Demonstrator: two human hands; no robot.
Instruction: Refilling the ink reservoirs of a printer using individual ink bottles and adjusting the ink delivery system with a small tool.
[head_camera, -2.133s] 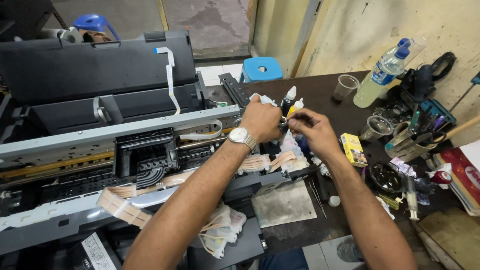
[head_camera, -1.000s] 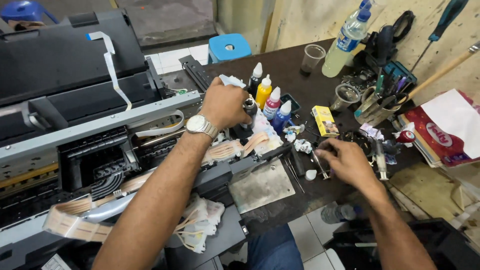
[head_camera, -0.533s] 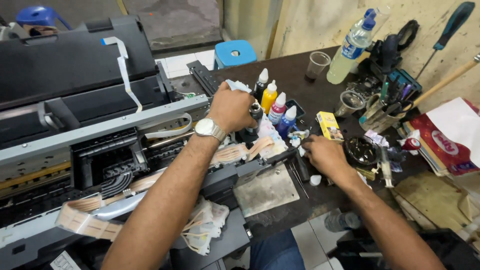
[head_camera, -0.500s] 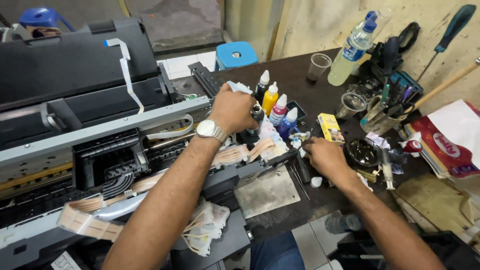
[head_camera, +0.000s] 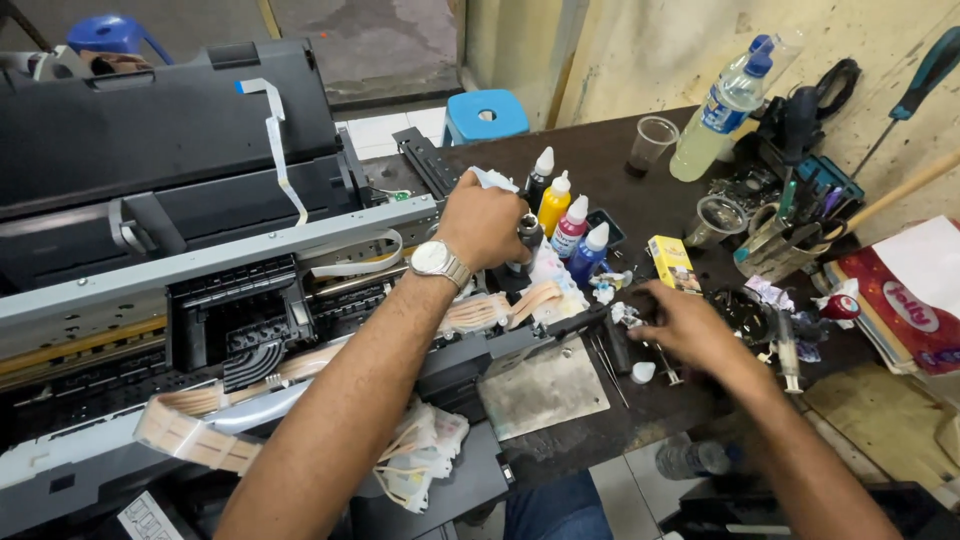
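Left hand (head_camera: 485, 218) fingers clamped on black bottle (head_camera: 527, 232), ink bottles (head_camera: 570, 225) just beyond fingertips. Right hand (head_camera: 685, 330) fingers spread flat on table (head_camera: 600, 160), white cap (head_camera: 643, 372) just beside.

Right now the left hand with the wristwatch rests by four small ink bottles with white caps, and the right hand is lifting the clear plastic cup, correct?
Not quite. The head view shows the right hand low on the dark table among small parts, far from the clear plastic cup, which stands untouched. The left hand with the wristwatch does rest by the four ink bottles.
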